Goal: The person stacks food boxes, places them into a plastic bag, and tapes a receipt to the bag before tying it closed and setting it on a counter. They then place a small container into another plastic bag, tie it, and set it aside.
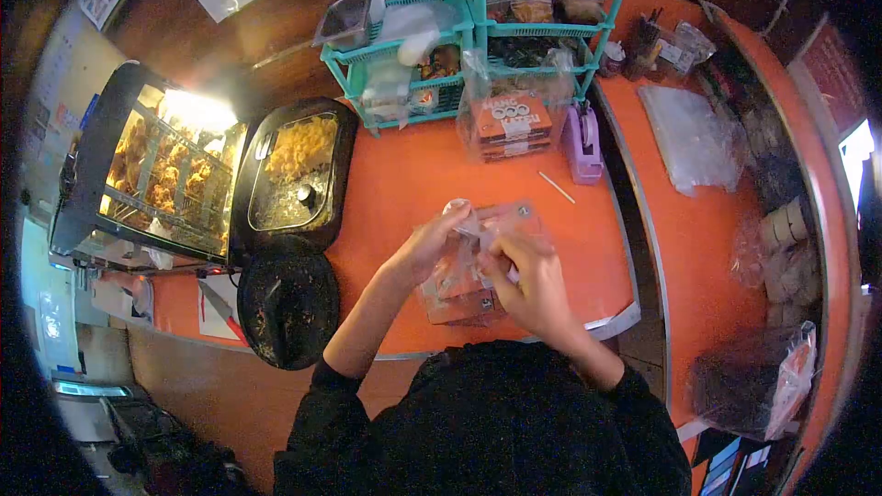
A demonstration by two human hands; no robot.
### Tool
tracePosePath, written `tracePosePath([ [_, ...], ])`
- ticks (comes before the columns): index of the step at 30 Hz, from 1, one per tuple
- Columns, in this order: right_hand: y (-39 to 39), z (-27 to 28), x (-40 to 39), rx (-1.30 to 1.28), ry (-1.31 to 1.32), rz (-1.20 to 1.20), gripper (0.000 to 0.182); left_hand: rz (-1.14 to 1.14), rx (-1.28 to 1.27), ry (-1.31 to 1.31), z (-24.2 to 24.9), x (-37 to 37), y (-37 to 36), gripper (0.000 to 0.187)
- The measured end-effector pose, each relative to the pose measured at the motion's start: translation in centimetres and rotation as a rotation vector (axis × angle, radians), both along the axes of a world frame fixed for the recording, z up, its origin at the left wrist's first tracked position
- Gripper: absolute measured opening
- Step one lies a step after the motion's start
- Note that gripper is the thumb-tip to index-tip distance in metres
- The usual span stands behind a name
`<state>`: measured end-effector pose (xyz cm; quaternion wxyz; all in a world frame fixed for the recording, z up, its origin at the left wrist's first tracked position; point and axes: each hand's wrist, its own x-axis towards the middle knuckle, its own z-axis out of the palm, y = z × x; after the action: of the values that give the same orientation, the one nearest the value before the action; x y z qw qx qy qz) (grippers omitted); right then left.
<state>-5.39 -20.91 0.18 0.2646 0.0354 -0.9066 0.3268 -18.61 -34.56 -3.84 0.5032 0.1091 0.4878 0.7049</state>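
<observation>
While gripping a clear plastic bag [450, 288] by its bunched top, might tear it by pulling too hard.
Pinching with the left hand [426, 244], apparently also with the curled right hand [533, 281], over the orange counter [409, 174]; might lose hold by relaxing, or tip it by tugging sideways.

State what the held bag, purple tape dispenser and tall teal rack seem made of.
Bag: thin, glossy, clear plastic, judging by crinkles and highlights. Tape dispenser: probably hard plastic, smooth, evenly coloured. Rack: likely moulded plastic, satin-looking, with slotted sides.
</observation>
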Motion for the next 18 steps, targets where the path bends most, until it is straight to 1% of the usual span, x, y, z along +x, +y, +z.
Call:
tracePosePath([
  [1, -1.0, -1.6, 1.0, -0.212, -0.066, -0.028, 0.009, -0.008, 0.039, 0.000, 2.5, 0.8, 0.0, 0.034],
  [2, -1.3, -3.0, 1.1, -0.423, -0.129, -0.056, 0.010, -0.017, 0.080, 0.000, 3.8, 1.2, 0.1, 0.034],
  [3, -1.1, -4.1, 0.6, -0.418, -0.125, -0.059, 0.010, -0.021, 0.084, 0.003, 2.9, 1.2, 0.3, 0.034],
  [4, -0.9, -5.2, 0.4, -0.427, -0.112, -0.137, 0.015, -0.025, 0.054, 0.245, 1.2, 1.2, 0.3, 0.039],
  [5, -0.9, -5.6, 0.4, -0.440, -0.098, -0.218, 0.020, -0.033, 0.022, 0.487, 0.6, 1.8, 0.3, 0.044],
  [6, -0.5, -5.4, 0.1, -0.315, -0.184, -0.264, 0.023, 0.037, 0.032, 0.559, 0.5, 2.7, 0.4, 0.040],
  [7, -0.2, -5.2, -0.2, -0.312, -0.178, -0.264, 0.023, 0.037, 0.036, 0.564, 0.3, 3.3, 0.4, 0.040],
  [9, 0.5, -5.1, -1.1, 0.090, 0.013, -0.380, 0.031, 0.095, -0.223, 0.954, 0.0, 3.9, 0.2, 0.026],
  [10, 1.2, -5.0, -2.0, 0.091, 0.017, -0.373, 0.031, 0.125, -0.178, 1.236, 0.7, 4.1, 0.3, 0.013],
  [11, 1.9, -5.0, -3.1, 0.080, 0.107, -0.230, 0.039, 0.132, -0.188, 1.231, 1.4, 4.8, 0.2, 0.013],
  [13, 2.8, -4.6, -4.4, 0.064, 0.195, -0.072, 0.048, 0.235, -0.396, 1.646, 2.7, 5.9, 0.1, 0.017],
  [14, 3.1, -4.1, -4.8, -0.002, 0.065, 0.093, 0.051, 0.246, -0.409, 1.644, 2.5, 6.1, -0.1, 0.017],
  [15, 3.3, -3.7, -5.2, -0.061, -0.065, 0.259, 0.053, 0.367, -0.424, 1.632, 2.2, 6.2, -0.2, 0.018],
  [16, 3.4, -3.7, -5.3, -0.056, -0.064, 0.277, 0.053, 0.492, -0.439, 1.615, 2.0, 6.3, -0.2, 0.020],
  [17, 3.4, -4.0, -5.2, 0.056, -0.130, 0.268, 0.055, 0.511, -0.451, 1.615, 1.8, 6.4, -0.1, 0.020],
  [18, 3.5, -4.4, -5.2, 0.168, -0.197, 0.256, 0.057, 0.642, -0.347, 1.523, 1.6, 6.6, -0.1, 0.021],
])
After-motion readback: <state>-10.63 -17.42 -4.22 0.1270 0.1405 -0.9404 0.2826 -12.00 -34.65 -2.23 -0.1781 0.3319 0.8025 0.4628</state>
